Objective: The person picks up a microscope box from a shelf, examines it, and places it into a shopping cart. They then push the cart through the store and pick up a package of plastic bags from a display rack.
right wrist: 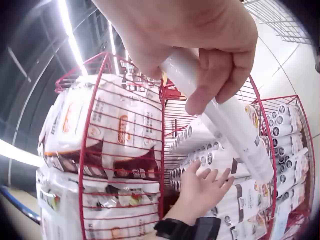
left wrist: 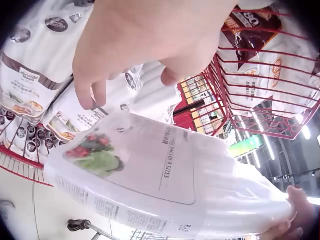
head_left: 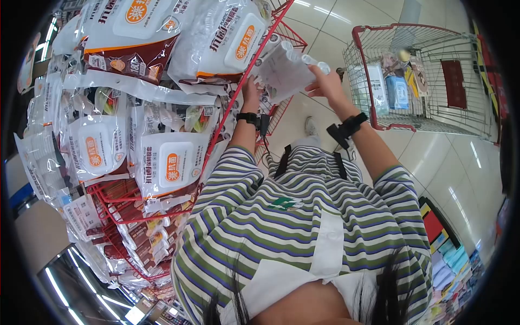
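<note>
Fingers (right wrist: 235, 70) of the right hand (head_left: 325, 84) clamp one end of a white plastic-wrapped pack of rolls (head_left: 284, 70), raised beside the red wire rack (right wrist: 162, 140). Only the right wrist view shows the left hand (right wrist: 202, 187) with fingers spread apart; whether it touches the pack is hidden.

Printed on the white pack (left wrist: 200, 200): "OF 4 SIZES". Printed on a brown bag (left wrist: 252, 22) in the red wire basket (left wrist: 235, 100): "80". Elsewhere too blurry to read.

Bright ceiling strip lights (right wrist: 67, 25) streak the glossy pale floor tiles (head_left: 439, 160) and the white plastic-wrapped pack (left wrist: 175, 185); fisheye edges bend and darken; left hand (left wrist: 150, 40) and right hand (right wrist: 190, 35) blur close up.
</note>
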Available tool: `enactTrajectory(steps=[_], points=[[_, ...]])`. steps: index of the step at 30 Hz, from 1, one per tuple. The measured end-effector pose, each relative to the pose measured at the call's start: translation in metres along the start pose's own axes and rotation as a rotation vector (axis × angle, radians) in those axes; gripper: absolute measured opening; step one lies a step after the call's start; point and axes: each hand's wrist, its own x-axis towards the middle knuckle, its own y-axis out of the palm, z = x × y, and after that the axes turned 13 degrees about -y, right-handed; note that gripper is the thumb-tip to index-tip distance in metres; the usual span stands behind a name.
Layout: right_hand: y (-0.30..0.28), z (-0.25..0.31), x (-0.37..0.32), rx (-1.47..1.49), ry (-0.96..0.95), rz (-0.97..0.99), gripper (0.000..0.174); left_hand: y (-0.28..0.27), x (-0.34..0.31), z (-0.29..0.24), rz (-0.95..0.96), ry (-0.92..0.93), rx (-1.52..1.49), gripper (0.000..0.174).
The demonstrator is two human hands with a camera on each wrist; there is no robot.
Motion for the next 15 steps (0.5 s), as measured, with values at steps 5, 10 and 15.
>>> enactTrajectory(steps=[5, 10, 15], points=[[0.038, -0.026, -0.001, -0.182, -0.120, 0.142, 0.048, -0.018, 0.033, 0.009, 0.159, -0.067, 0.158, 0.071], [0.058, -0.018, 0.001, -0.796, -0.189, 0.321, 0.055, -0.011, 0.028, 0.010, 0.154, -0.007, 0.165, 0.070], [0.072, 0.003, 0.027, -0.810, -0.028, 0.516, 0.065, -0.021, 0.042, 0.012, 0.253, 0.030, 0.145, 0.064]])
